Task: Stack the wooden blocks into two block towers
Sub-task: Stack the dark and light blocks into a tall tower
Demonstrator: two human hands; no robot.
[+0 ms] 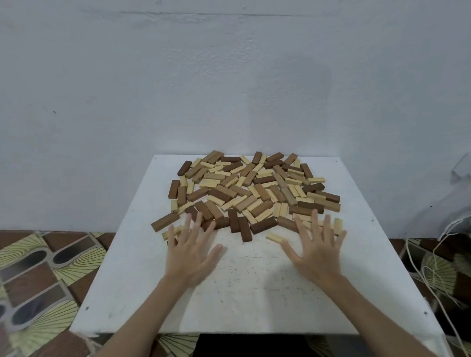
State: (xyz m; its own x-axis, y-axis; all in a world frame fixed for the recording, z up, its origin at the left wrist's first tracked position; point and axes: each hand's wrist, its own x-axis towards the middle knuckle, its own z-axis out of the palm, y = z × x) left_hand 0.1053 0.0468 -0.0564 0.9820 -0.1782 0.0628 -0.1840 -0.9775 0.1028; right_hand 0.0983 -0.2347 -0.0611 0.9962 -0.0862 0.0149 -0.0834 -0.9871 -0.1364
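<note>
Reaching with spread, empty fingers, the left hand [189, 254] and right hand [315, 246] touch the near edge of the wooden blocks [246, 191] at frame centre, probably leaving the white board [250, 283] free for towers.
</note>
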